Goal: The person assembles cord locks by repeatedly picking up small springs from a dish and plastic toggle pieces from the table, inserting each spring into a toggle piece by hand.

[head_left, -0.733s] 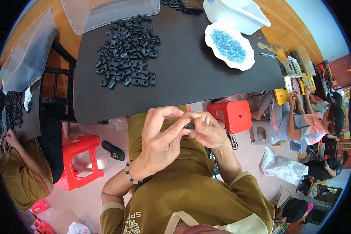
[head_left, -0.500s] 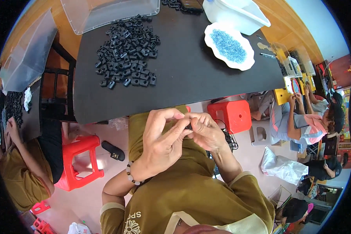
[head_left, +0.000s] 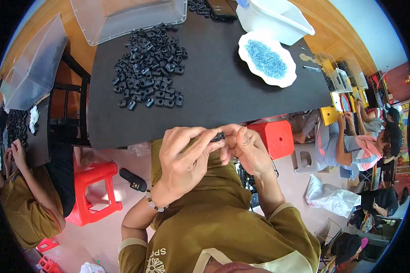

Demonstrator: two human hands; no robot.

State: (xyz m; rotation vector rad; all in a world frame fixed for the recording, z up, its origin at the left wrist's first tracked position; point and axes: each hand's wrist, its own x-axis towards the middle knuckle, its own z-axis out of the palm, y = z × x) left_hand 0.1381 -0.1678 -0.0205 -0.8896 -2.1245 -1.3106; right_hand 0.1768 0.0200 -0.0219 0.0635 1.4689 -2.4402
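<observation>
Watching from my end, I have the small black part (head_left: 219, 137) up in the air at the fingertips, just beyond the near edge of the bench (head_left: 214, 88), over the wearer's lap. The left hand (head_left: 182, 157) has it pinched between thumb and forefinger, so from that hand's palm the part lies to the right and a little forward. The right hand (head_left: 247, 150) comes at it from the other side, its curled forefinger just beside the part's right end and its thumb lifted apart; whether a finger touches there, or whether that hand grips anything tiny, I cannot tell. As far as I can make out, the part's long axis runs roughly left to right, from one hand toward the other, its right end tipped slightly forward; its left end is covered by fingers. That line across the gap is the relation I judge to matter most. On the bench, the heap of black pieces (head_left: 148, 68) lies ahead and to the left, nearer the left hand, while the scalloped white dish (head_left: 282, 82) of small bluish bits (head_left: 267, 59) sits ahead and to the right, nearer the right hand
</observation>
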